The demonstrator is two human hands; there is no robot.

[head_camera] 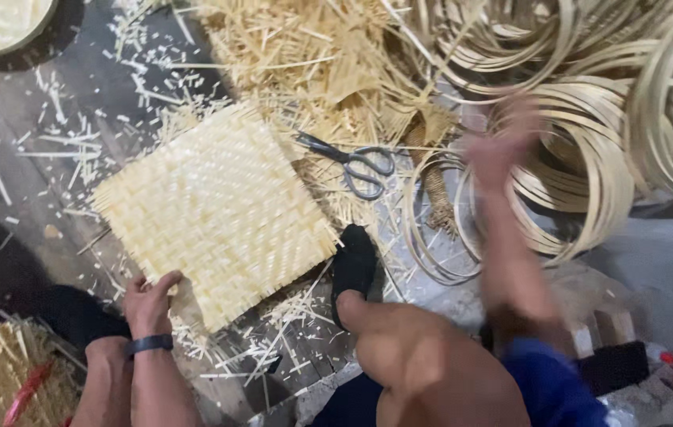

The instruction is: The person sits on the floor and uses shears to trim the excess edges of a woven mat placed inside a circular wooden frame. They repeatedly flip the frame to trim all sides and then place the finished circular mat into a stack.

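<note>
One square pale woven bamboo mat point(218, 209); one pair of dark metal scissors point(350, 160) right of the mat; coiled bamboo strips point(582, 158) beyond, too many to count.

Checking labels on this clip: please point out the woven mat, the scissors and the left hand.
woven mat point(221, 209): head view, middle of its woven face.
scissors point(350, 161): head view, near the pivot, where blades meet handles.
left hand point(149, 304): head view, back of the hand at the mat's near corner.
</note>
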